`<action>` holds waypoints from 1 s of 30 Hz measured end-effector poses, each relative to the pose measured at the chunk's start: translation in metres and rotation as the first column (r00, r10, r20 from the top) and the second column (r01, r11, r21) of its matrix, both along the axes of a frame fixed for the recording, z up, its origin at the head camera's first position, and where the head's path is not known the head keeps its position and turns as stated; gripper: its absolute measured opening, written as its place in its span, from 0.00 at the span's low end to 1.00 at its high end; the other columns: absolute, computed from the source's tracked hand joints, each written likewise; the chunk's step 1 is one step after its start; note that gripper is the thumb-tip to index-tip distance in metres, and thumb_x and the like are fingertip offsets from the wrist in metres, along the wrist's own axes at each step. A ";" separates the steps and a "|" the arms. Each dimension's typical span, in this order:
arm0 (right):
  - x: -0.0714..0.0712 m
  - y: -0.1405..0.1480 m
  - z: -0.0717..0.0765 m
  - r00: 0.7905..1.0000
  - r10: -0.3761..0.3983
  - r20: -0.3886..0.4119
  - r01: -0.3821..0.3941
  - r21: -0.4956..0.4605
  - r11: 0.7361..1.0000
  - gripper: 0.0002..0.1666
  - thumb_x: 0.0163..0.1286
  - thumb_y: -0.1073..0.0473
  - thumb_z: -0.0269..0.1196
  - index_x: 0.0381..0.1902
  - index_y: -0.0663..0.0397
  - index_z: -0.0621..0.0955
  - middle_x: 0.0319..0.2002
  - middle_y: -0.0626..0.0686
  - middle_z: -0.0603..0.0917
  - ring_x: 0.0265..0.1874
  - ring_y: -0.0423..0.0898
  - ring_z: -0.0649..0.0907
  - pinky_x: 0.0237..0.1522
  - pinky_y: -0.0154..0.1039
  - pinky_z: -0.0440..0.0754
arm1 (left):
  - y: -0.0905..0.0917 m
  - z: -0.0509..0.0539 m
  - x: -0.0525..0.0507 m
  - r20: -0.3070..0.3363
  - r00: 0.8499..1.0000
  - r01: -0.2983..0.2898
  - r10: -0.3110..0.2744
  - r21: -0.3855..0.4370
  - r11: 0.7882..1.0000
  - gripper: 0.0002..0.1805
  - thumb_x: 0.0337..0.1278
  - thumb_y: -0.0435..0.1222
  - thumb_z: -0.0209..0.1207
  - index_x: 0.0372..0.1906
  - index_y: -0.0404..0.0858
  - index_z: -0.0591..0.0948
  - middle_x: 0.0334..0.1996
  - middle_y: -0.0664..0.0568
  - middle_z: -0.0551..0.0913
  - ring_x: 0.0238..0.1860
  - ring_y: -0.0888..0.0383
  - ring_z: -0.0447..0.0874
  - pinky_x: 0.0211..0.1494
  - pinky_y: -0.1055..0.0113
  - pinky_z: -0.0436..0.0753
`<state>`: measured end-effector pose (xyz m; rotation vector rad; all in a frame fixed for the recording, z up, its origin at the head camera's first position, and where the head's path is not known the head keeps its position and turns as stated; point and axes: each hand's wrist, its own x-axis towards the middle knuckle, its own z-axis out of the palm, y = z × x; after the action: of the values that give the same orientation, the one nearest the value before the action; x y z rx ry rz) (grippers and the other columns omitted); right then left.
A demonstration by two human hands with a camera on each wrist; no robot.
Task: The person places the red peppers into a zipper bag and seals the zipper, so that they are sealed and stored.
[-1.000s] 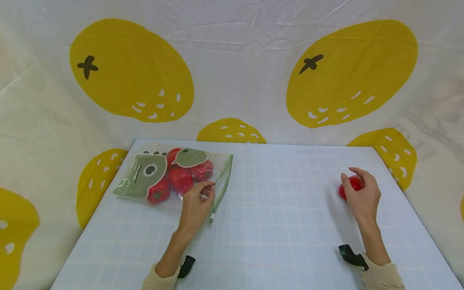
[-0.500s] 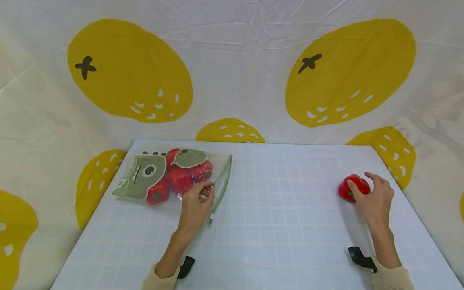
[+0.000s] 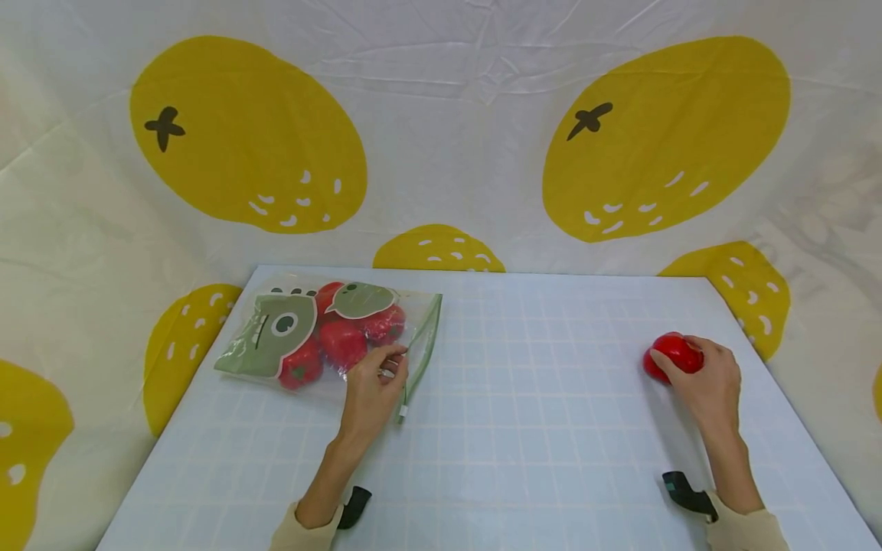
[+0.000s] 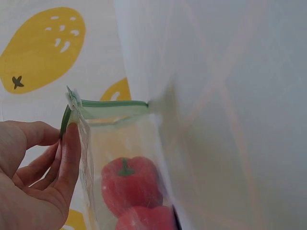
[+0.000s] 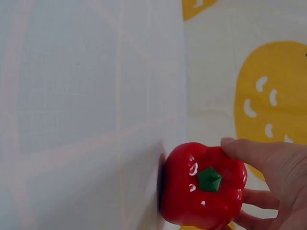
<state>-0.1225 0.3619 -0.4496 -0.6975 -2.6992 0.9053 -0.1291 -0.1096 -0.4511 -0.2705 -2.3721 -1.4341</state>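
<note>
On the left of the head view lies a clear zip bag (image 3: 422, 337) with green printing and a green closure. Several red bell peppers (image 3: 342, 344) are inside it. My left hand (image 3: 373, 390) pinches the edge of the bag's mouth between thumb and fingers. In the left wrist view the green closure strip (image 4: 115, 103) stands spread apart, and a pepper (image 4: 129, 184) shows behind the clear film. Far to the right, a single red bell pepper (image 5: 201, 187) rests on the table. My right hand (image 3: 710, 383) grips it, thumb on one side and fingers on the other.
The table (image 3: 524, 428) has a pale blue grid cover. Behind it hangs a white cloth (image 3: 455, 138) printed with yellow fruit. A black wrist device (image 3: 689, 496) sits at the right cuff, and another black device (image 3: 354, 506) at the left.
My right hand has shifted right from over the lone pepper, and its fingers have closed in from a wider spread. The left hand and the bag stay put.
</note>
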 end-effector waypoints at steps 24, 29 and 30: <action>-0.004 0.001 0.007 0.996 -0.080 0.039 0.088 -0.283 0.955 0.45 0.70 0.32 0.61 0.78 0.47 0.68 0.75 0.60 0.67 0.70 0.60 0.68 0.53 0.43 0.85 | 0.001 0.002 0.001 0.017 1.000 -0.007 0.007 -0.009 1.000 0.11 0.60 0.25 0.68 0.47 0.31 0.87 0.37 0.46 0.88 0.34 0.56 0.86 0.38 0.69 0.87; -0.007 -0.001 0.010 0.995 -0.069 0.069 0.092 -0.447 0.890 0.49 0.66 0.27 0.62 0.79 0.41 0.67 0.78 0.57 0.63 0.72 0.57 0.64 0.43 0.25 0.83 | 0.001 0.001 0.001 0.014 1.000 -0.007 0.007 -0.008 1.000 0.10 0.60 0.25 0.68 0.47 0.31 0.87 0.36 0.46 0.87 0.34 0.56 0.86 0.37 0.69 0.87; -0.008 -0.002 0.010 0.996 -0.063 0.064 0.086 -0.478 0.874 0.49 0.65 0.27 0.62 0.78 0.41 0.67 0.78 0.56 0.63 0.72 0.56 0.64 0.41 0.23 0.82 | 0.001 0.001 0.001 0.015 1.000 -0.006 0.006 -0.007 1.000 0.11 0.60 0.25 0.68 0.47 0.31 0.87 0.36 0.46 0.87 0.34 0.56 0.86 0.37 0.69 0.87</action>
<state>-0.1304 0.3598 -0.4396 -0.9154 -2.4714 1.5841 -0.1281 -0.1083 -0.4498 -0.2548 -2.3884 -1.4310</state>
